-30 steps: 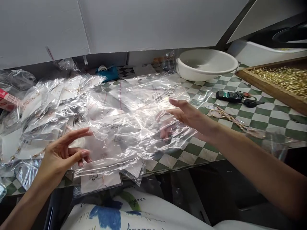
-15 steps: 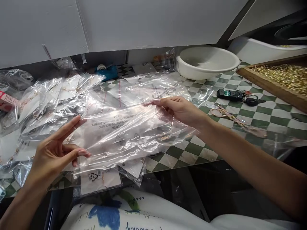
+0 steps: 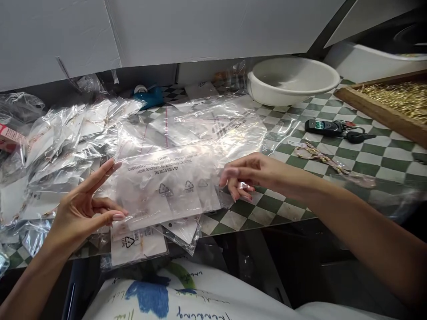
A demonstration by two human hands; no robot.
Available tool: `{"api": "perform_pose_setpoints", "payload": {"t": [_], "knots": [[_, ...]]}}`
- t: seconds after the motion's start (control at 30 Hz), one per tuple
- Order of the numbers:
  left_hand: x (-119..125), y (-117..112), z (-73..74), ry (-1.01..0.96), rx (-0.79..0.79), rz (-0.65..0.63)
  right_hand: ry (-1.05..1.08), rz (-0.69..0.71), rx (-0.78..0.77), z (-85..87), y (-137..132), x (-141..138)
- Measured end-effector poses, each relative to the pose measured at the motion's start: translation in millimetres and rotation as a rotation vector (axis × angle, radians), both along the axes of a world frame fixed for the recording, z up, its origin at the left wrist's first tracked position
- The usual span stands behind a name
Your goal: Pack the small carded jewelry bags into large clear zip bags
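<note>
A clear plastic bag [image 3: 176, 191] with printed warning text and recycling marks lies nearly flat over white cards. Its left end sits between the thumb and fingers of my left hand [image 3: 83, 204], which grips it across the width. At the bag's right end, my right hand [image 3: 250, 178] has curled fingers with a bit of shiny plastic between them; part of that grip is hidden. Below the bag, packaged cards [image 3: 140, 249] stick out over the table's front edge, one with a small gold piece on it.
Bagged jewellery cards [image 3: 66, 151] are heaped on the left. More clear bags [image 3: 230, 124] lie behind. Toward the right are a white basin [image 3: 293, 82], keys with a black fob [image 3: 322, 128], a beaded strand [image 3: 320, 158] and a wooden tray [image 3: 376, 104] of gold pieces on the checked table [image 3: 263, 211].
My right hand has come down and nearer the bag's right end. The bag's stretched right part no longer reaches out under my wrist, and its print shows flatter. My left hand stays almost still.
</note>
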State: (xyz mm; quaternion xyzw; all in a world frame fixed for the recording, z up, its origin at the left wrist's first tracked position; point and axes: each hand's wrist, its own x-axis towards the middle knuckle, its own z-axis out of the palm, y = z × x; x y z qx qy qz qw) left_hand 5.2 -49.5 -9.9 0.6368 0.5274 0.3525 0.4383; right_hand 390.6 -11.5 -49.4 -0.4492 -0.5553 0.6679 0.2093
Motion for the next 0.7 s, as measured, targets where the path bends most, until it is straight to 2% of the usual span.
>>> {"api": "perform_pose_setpoints", "payload": {"t": [0.23,0.53,0.7], "knots": [[0,-3,5.5,0.075,0.005,-0.031,-0.019,-0.047,0.021,5.3,-11,-1],[-7,-2,0.5,0.056,-0.096,-0.043,-0.033,-0.024,0.006,-8.6,-15,1],[-6,-1,-2.3,0.023,-0.136,0.021,-0.124,-0.131,0.071,-9.2,-23,-10]]}}
